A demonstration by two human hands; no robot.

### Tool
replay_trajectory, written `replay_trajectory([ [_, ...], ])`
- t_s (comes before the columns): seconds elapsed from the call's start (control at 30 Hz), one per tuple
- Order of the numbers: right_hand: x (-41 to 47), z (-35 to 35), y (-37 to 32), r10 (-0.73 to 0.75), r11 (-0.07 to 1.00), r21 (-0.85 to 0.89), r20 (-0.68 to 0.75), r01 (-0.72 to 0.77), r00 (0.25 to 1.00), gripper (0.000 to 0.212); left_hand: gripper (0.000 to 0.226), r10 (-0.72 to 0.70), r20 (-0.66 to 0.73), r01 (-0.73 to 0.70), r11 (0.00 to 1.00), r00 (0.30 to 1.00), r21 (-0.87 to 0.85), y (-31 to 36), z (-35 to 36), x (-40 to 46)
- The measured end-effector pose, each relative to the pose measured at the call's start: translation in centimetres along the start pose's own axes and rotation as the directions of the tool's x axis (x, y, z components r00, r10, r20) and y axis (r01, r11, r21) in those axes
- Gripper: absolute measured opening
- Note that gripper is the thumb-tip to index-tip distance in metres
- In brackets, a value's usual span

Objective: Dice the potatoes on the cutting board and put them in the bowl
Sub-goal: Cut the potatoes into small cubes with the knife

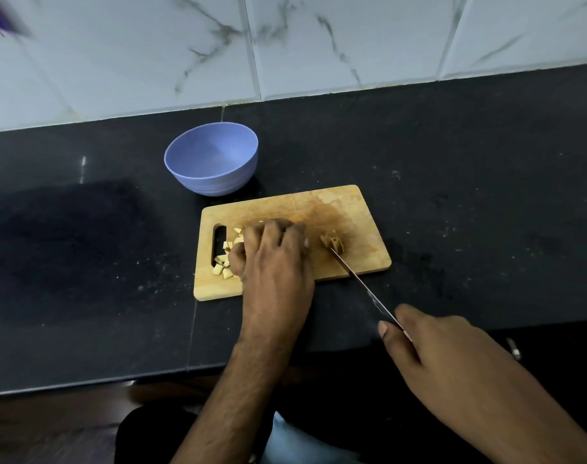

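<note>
Your left hand (268,252) curls over the dice (223,262) — gathering them; your right hand (452,356) grips the knife (362,283), tip by an uncut piece (333,242).

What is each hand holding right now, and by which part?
The right hand grips the long steel knife by its handle. The left hand cups diced potato pieces on the wooden cutting board.

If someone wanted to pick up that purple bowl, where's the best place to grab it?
Grip the bowl by its near rim, thumb inside, fingers on the outer wall, coming from above. It stands upright, appears empty, and its rim is exposed all round; the cutting board sits close in front, so a low approach is more cramped.
</note>
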State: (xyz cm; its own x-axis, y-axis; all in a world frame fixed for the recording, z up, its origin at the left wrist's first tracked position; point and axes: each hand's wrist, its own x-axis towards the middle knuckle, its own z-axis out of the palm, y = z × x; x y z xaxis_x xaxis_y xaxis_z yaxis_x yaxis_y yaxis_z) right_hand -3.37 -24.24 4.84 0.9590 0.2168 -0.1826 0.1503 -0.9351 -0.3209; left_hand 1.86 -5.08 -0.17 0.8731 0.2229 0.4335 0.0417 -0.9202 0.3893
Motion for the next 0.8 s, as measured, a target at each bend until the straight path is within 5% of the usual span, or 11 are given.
replay_trajectory([
  [0.27, 0.1, -0.5, -0.1, 0.028, 0.998, -0.061, 0.015, -0.027, 1.000, 0.034, 0.018, 0.069, 0.138, -0.053, 0.992, 0.988, -0.116, 0.7, 0.4, 1.3],
  [0.5, 0.6, -0.1, 0.2, 0.047, 0.998, -0.035, -0.017, -0.047, 0.999, 0.035, 0.004, -0.003, 0.072, 0.018, 0.979, 0.997, -0.203, 0.0, 0.1, 1.0],
  [0.8, 0.9, 0.4, -0.1, 0.010, 0.999, 0.043, -0.053, -0.008, 0.999, 0.036, 0.014, -0.069, 0.066, 0.079, 0.984, 0.995, -0.160, -0.1, 0.0, 0.6],
])
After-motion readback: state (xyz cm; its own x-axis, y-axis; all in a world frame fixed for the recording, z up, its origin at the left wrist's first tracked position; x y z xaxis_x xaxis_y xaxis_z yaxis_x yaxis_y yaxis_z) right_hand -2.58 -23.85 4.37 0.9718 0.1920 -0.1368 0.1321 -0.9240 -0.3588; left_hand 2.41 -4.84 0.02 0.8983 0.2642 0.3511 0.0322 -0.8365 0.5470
